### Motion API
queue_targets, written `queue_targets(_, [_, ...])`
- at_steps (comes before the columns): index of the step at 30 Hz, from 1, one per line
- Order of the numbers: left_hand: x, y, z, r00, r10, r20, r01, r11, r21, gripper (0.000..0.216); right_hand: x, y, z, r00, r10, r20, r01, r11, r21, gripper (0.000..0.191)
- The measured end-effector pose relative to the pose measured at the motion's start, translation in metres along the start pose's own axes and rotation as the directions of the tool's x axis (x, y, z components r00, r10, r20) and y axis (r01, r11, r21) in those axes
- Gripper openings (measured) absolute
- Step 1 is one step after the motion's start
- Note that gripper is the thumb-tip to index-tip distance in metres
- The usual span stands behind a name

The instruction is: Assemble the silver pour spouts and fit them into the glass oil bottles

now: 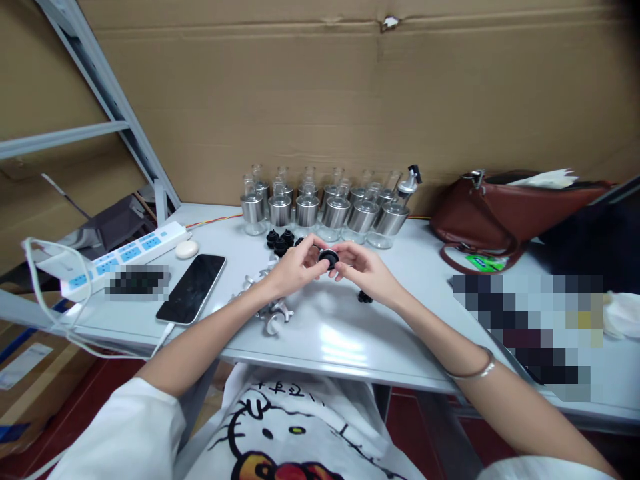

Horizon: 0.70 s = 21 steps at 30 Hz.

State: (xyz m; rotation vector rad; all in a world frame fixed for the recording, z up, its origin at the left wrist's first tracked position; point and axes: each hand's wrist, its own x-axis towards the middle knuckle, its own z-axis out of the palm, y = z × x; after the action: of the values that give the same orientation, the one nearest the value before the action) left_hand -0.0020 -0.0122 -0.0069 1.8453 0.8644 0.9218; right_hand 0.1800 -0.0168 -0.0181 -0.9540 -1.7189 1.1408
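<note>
Between my two hands, above the middle of the table, is a round black stopper (329, 259). My left hand (299, 265) pinches it from the left, and my right hand (364, 268) has its fingertips closed on the other side. Behind my left hand lie several black stoppers (281, 241) in a cluster. Silvery metal spout parts (274, 315) are spread beneath and beside my left forearm. Small black pieces (365, 297) lie just under my right hand. Further back stand two rows of glass bottles with metal sleeves (307, 208); one at the right end carries a pourer top (411, 180).
At left on the white table (300, 357) are a power strip (131, 252), a phone (193, 290) with a cable and a white round case (187, 249). A brown handbag (515, 213) sits at the back right. A cardboard wall (300, 93) rises behind the bottles.
</note>
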Motion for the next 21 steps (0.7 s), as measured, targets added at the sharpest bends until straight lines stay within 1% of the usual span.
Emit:
queue_targets(7, [0.0002, -0.0004, -0.0014, 1.0, -0.011, -0.006, 0.011, 1.0, 0.011, 0.026, 0.0005, 0.001, -0.0023, 1.0, -0.007, 0.012, 0.007, 1.0, -0.001, 0.03])
queue_targets(14, [-0.0013, -0.0002, -0.0037, 0.996, 0.064, 0.057, -0.06, 0.996, -0.063, 0.026, 0.0002, -0.0004, -0.0031, 1.0, -0.025, 0.009, 0.025, 0.999, -0.024, 0.032])
queue_targets(21, [-0.001, -0.0009, -0.0025, 0.996, 0.067, 0.06, -0.065, 0.997, -0.029, 0.025, -0.0014, -0.0024, -0.0021, 0.998, -0.001, 0.064, 0.001, 1.0, 0.013, 0.036])
